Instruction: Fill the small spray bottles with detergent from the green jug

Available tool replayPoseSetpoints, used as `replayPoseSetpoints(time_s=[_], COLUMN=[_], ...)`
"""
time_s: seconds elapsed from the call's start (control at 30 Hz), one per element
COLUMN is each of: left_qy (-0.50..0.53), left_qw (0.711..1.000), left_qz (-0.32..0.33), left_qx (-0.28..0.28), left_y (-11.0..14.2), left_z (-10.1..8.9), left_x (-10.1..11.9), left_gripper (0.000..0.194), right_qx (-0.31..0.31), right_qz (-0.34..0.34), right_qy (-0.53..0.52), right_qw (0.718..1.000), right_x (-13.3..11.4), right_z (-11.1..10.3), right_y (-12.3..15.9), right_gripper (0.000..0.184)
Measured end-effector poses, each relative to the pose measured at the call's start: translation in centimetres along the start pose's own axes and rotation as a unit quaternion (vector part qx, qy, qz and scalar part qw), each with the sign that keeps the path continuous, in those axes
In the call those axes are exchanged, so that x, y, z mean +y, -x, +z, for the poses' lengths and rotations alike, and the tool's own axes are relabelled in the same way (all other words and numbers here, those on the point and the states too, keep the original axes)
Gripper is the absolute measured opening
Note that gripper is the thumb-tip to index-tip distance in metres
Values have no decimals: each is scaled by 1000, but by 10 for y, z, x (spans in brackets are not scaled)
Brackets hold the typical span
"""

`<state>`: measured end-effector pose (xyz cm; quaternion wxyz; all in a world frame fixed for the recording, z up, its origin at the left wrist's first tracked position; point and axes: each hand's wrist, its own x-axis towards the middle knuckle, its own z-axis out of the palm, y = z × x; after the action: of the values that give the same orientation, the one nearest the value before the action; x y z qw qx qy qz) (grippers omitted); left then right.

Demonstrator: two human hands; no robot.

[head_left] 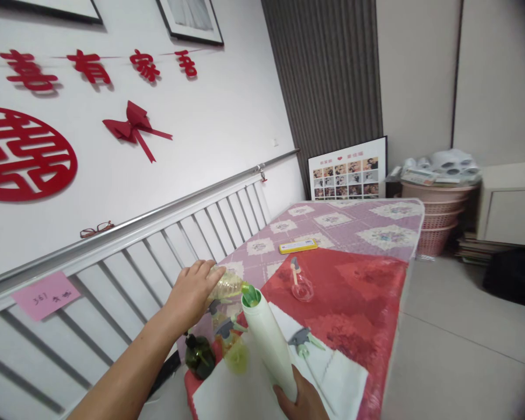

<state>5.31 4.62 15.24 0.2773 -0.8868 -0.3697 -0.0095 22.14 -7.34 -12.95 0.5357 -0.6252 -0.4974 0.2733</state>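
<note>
My left hand [196,291] is wrapped round a clear plastic bottle [228,284] of yellowish liquid, tipped sideways to the right. Its neck meets a green piece [251,296] in the mouth of a tall white bottle [269,344]; whether that is a funnel I cannot tell. Low down, my right hand [304,396] grips the white bottle, which leans left. Near my left forearm stand a dark green pump bottle [200,356] and a yellow-green spray bottle [236,353] with a grey trigger. A loose trigger spray head [305,339] lies on a white cloth [350,379].
Red cloth [350,291] covers part of the purple patterned surface [284,227]. On it are a clear plastic item [303,289] and, farther back, a yellow case [298,245]. A white railing [157,248] runs along the left. Pink baskets [440,224] stand on the floor at right.
</note>
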Motion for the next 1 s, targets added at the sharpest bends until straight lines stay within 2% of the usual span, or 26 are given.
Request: replayPoseSetpoints(time_s=[0.2, 0.37, 0.77, 1.0], left_qy=[-7, -21, -62, -88], left_qw=[1000, 1000, 996, 994], left_qz=[10, 22, 57, 63], left_qx=[2, 2, -30, -27], left_y=[-2, -3, -12, -17], left_z=[-3, -8, -31, -43], left_x=[0, 1, 10, 23], left_gripper=[73, 75, 81, 68], right_qx=[-12, -8, 1, 5], right_qz=[2, 1, -8, -3], right_qy=[-2, -4, -11, -9], right_qw=[1000, 1000, 1000, 1000], right_x=[-8, -3, 0, 3], right_z=[-3, -2, 0, 1], right_y=[0, 0, 0, 0], right_gripper=[42, 42, 40, 40])
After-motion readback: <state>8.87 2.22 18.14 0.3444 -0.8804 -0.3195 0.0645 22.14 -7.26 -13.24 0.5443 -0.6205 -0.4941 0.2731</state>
